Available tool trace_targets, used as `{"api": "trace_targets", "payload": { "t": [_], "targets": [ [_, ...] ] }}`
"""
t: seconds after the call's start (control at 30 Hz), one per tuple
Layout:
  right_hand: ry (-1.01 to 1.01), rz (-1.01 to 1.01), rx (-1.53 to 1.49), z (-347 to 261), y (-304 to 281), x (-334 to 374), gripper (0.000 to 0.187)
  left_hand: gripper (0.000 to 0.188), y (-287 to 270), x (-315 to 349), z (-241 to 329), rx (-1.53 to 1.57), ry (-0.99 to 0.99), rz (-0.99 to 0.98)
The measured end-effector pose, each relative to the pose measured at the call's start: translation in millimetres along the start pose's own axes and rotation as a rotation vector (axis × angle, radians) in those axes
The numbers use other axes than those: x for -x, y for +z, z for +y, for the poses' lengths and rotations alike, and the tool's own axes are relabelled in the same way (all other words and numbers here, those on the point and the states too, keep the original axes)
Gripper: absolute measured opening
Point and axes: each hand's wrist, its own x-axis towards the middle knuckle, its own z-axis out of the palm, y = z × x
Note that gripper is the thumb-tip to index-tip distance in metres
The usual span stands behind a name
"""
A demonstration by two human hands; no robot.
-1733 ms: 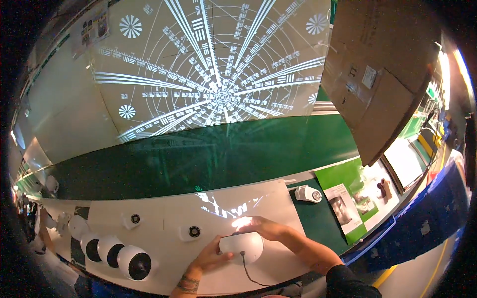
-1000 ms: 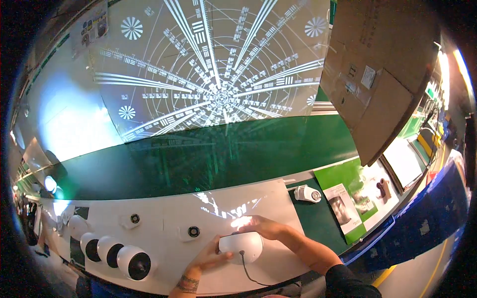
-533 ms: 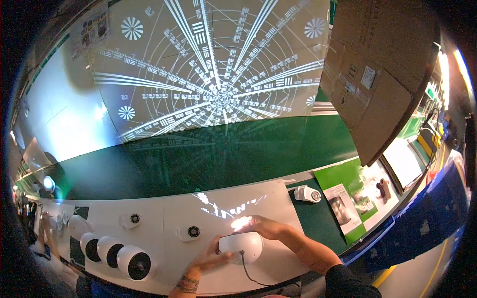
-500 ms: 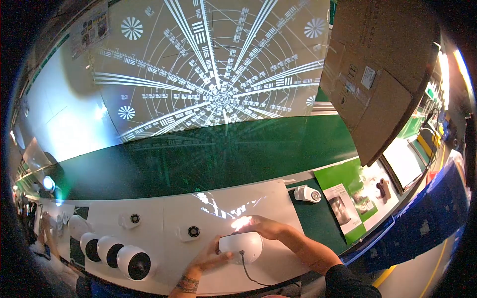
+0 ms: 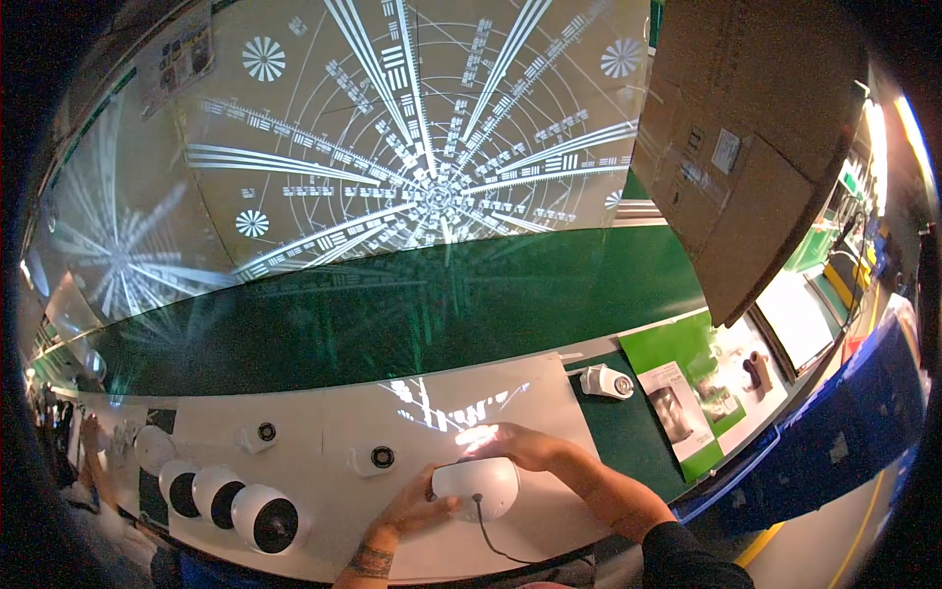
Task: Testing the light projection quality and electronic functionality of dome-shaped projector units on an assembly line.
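Note:
A white, rounded projector (image 5: 476,487) with a dark cable (image 5: 488,537) from its near side sits on the white tabletop (image 5: 383,530) in front of me. My left hand (image 5: 420,503) is closed round its left side, thumb on the near face. My right hand (image 5: 515,450) curls over its far right side, and bright light falls on the fingers there. Some fingertips are hidden behind the projector. Light patterns lie on the table just beyond. On the upright board ahead shows a projected test chart (image 5: 437,196) of lines, arcs and bars.
Several white, round devices with black fronts (image 5: 265,518) stand at the left. Two small white pieces with dark round lenses (image 5: 382,458) lie nearer the middle. At the right are a small white camera (image 5: 606,383), a green-and-white box (image 5: 687,393), a large cardboard sheet (image 5: 746,147) and a blue bin (image 5: 814,442).
At the far left of the board, a bright white glow has turned into a dimmer, blurred star-shaped pattern. Both my hands and the projector have stayed almost in place.

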Motion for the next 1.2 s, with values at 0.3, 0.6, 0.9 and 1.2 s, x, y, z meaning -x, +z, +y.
{"api": "trace_targets", "payload": {
  "t": [0.3, 0.6, 0.9, 1.2],
  "targets": [
    [-0.037, -0.062, 0.030, 3.1, -4.7, 1.2, 0.047, 0.094, 1.3, 0.7, 0.1, 0.040, -0.002, -0.026],
    [-0.085, -0.043, 0.108, 12.7, -3.2, -2.5, 0.049, 0.092, 1.9, 4.5, 7.2, 0.026, 0.000, -0.057],
    [-0.096, -0.064, -0.155, 27.1, -7.6, -4.4, 0.058, 0.091, -0.9, 2.5, 0.0, -0.047, -0.004, -0.036],
    [-0.198, -0.019, 0.415, -12.2, 12.0, 38.9, 0.102, 0.081, 2.2, -2.0, -0.3, -0.061, 0.014, -0.051]
  ]
}}
